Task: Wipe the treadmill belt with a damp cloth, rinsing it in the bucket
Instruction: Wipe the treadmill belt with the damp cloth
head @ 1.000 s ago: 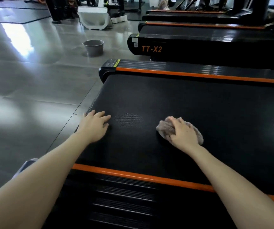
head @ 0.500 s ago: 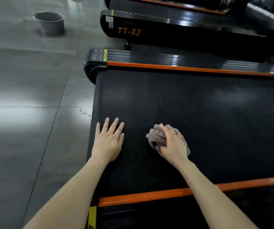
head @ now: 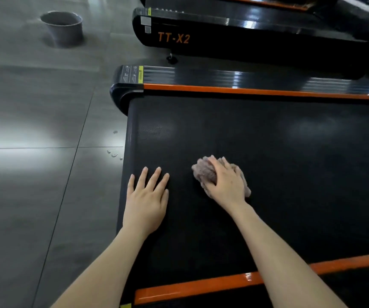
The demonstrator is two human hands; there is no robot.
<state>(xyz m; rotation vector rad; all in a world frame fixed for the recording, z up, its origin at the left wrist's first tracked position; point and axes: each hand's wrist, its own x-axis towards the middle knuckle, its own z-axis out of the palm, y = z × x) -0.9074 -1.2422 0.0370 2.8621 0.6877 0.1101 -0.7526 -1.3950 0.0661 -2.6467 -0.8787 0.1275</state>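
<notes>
Closest to the camera on my feed is the orange side rail (head: 223, 285), glossy, with both forearms crossing it. Just past that, the left hand (head: 145, 203) lies flat on the treadmill belt (head: 290, 174) near its end edge. Its fingers are straight and a bit spread and it holds nothing, so it looks like a brace to me. Just beside it, the right hand (head: 225, 185) has its fingers curled over the bunched-up cloth (head: 203, 172), pressing the wad onto the belt. The cloth pokes out past the fingertips and on the far side of the palm.

What bugs me: the cloth is a tight ball, so only a small patch touches the belt. I reckon strokes like that leave streaks or missed strips unless it gets opened out. Also, if weight goes on that left hand and the belt is free to roll, it could slide and tip the person forward. I can't tell whether it's locked.

A little further out, water drops (head: 113, 154) sit on the tiled floor (head: 34, 196) right by the belt end. That's a slip risk on any walk to rinse, I'd say.

Beyond the far orange rail (head: 245, 91) is the next treadmill (head: 223, 41), marked TT-X2. The bucket (head: 62, 27) stands on the floor to its left, well apart from the hands. Carrying a dripping cloth that far probably means more drops. I can't see what's inside it.
</notes>
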